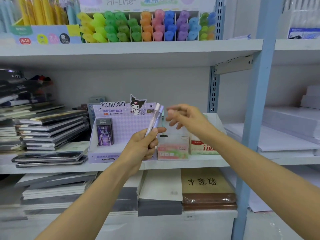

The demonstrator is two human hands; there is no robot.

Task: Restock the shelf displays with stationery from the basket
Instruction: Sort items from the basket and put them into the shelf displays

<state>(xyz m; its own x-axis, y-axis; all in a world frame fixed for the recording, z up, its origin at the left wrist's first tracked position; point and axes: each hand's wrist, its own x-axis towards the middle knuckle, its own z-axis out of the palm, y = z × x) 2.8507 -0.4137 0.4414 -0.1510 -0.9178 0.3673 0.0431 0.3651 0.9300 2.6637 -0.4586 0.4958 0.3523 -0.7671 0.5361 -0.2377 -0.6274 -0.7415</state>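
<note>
The left hand [144, 144], just below the middle of the frame, grips two slim pens [156, 118] near their lower ends. Its fingers [152, 143] wrap round the barrels and the thumb presses across them. The pens tilt up and to the right, one pink-capped and one lilac-capped, in front of the Kuromi display box [121, 129] on the middle shelf [207, 162].

The right hand [184, 118] hovers just right of the caps, blurred, its fingers loosely curled and apart, gripping nothing that shows. A thin green item [162, 117] stands beside them, too unclear to name. Below sits the pink Fruit Soda box [173, 151], probably the display being refilled. The basket is out of view.

The pens look light, stiff and smooth, so they could slide against each other. A pinch at mid-barrel on one pen should separate it cleanly, and a pinch on the cap might pull it off.
</note>
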